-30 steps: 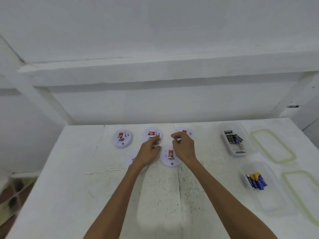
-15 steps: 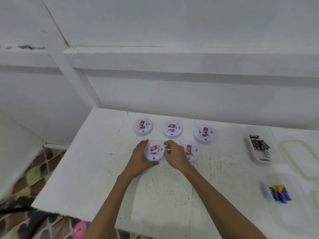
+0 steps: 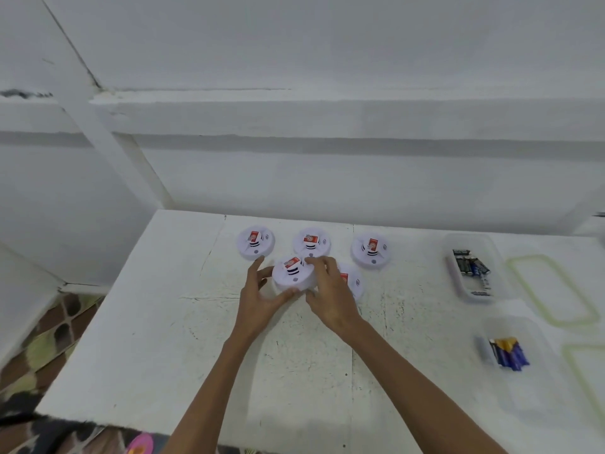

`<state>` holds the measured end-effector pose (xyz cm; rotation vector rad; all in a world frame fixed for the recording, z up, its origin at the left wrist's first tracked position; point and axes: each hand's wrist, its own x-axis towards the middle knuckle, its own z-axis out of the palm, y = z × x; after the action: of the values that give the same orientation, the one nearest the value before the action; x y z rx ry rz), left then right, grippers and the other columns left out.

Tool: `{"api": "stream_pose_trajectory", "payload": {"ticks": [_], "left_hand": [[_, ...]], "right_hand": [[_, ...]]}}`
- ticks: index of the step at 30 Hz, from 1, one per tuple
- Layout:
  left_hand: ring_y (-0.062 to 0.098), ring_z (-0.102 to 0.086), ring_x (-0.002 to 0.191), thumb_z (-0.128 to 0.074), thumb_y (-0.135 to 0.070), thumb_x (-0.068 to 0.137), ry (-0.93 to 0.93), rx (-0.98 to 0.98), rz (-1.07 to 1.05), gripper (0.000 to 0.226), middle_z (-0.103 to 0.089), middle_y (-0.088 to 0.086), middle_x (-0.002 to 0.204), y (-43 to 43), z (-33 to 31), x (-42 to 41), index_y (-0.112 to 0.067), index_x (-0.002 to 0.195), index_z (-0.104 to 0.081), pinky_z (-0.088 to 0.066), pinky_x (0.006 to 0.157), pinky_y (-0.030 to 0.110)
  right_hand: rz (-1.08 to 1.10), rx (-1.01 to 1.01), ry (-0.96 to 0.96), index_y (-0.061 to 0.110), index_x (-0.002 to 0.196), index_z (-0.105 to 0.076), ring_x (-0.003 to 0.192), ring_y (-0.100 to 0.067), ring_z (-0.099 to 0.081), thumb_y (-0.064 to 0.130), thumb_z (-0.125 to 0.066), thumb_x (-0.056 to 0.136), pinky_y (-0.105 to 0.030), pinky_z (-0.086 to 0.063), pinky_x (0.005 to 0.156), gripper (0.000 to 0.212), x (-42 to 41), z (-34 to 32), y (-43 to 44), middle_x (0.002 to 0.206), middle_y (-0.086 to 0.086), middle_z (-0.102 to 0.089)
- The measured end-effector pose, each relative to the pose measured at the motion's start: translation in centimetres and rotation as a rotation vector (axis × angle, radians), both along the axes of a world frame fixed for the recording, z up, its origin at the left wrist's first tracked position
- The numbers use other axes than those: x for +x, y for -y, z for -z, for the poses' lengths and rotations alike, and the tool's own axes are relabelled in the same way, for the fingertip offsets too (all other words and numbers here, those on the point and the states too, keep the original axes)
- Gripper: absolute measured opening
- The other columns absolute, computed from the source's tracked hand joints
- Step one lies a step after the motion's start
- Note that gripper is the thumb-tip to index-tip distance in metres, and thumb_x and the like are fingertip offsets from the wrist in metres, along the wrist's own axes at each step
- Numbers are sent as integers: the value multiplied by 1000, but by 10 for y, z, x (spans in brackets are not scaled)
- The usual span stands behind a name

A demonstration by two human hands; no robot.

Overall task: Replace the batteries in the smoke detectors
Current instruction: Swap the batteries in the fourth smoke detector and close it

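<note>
The smoke detector point(image 3: 292, 277) being handled is a white disc with a red label and dark slots on top, in the front row near the middle of the white table point(image 3: 157, 322). The left hand point(image 3: 262, 304) curls round its left and near rim, and the right hand point(image 3: 331, 291) grips the right rim. Whether it is lifted off the table is unclear (the picture is blurred here). The right hand covers much of a neighbouring detector point(image 3: 356, 283). Three more detectors point(image 3: 311, 241) stand in a row behind. Well to the right, a far tub point(image 3: 455, 283) holds dark batteries point(image 3: 469, 267) and a near tub point(image 3: 523, 398) holds blue-gold batteries point(image 3: 509, 353), with green-rimmed lids point(image 3: 553, 290) beside them.
</note>
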<state>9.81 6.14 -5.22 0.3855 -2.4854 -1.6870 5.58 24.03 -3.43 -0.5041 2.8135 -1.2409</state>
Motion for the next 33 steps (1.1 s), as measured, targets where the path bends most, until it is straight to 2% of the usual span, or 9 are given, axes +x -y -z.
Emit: {"api": "stream_pose_trajectory", "payload": {"ticks": [3,6,9,14,18,22,27,31,33], "left_hand": [[-4,-58,118,-79,-68,66,-38,49,27,90,-60,-19,132,-18,-10,-11,-40,143,-42,-45,92,10],[6,-59,123,-65,-69,79,-79,148,68,68,-60,-11,137,-38,-15,-20,-37,137,-51,-51,102,25],[9,-58,125,-52,-61,94,-65,221,129,49,-60,-11,136,-58,-21,-28,-36,136,-54,-49,107,35],[13,-60,124,-48,-28,108,-31,290,216,29,-65,-9,131,-94,-28,-37,-27,134,-60,-52,103,33],[6,-61,125,-41,-27,111,-18,377,348,33,-65,-16,134,-124,-36,-35,-30,139,-57,-53,99,24],[4,-54,133,-44,-26,110,33,416,450,38,-58,-18,144,-149,-33,-35,-32,146,-51,-50,104,25],[-1,-48,135,-82,-36,86,69,132,680,99,-42,-20,156,-174,-2,-27,-34,161,-19,-49,104,22],[1,-56,126,-95,-29,70,-11,128,627,91,-56,-13,140,-195,16,-21,-36,142,-39,-53,99,25],[1,-59,117,-94,-39,66,-28,45,638,84,-58,-16,129,-200,22,-21,-39,132,-43,-55,95,30]], "right_hand": [[49,-93,-84,22,133,-53,109,-17,-58,19,-71,85,-24,-54,81,51,-6,-5,-18,129,1,-51],[97,-130,-134,21,127,-57,94,-9,-58,38,-69,87,-14,-49,72,44,-8,-8,-38,120,7,-56],[190,-192,-165,19,125,-58,89,-4,-56,44,-65,92,-6,-42,70,42,-5,-6,-58,114,8,-57],[356,-291,-114,27,126,-56,83,-4,-63,50,-61,94,-21,-53,65,40,7,-7,-92,102,14,-63],[451,-322,-64,27,137,-44,75,-3,-64,46,-59,95,-11,-48,62,48,22,-9,-117,88,12,-66],[513,-325,-24,30,139,-39,59,-13,-64,48,-55,97,-27,-51,51,49,37,-3,-136,71,-2,-67],[633,-328,65,37,130,-42,63,-17,-69,53,-54,97,-38,-56,61,39,57,5,-162,66,-4,-70],[652,-170,89,30,131,-42,54,-9,-62,49,-53,98,-32,-49,54,40,71,15,-175,61,-2,-68],[650,-101,86,26,132,-41,54,-9,-61,46,-53,98,-28,-47,51,41,77,19,-179,58,-1,-65]]}}
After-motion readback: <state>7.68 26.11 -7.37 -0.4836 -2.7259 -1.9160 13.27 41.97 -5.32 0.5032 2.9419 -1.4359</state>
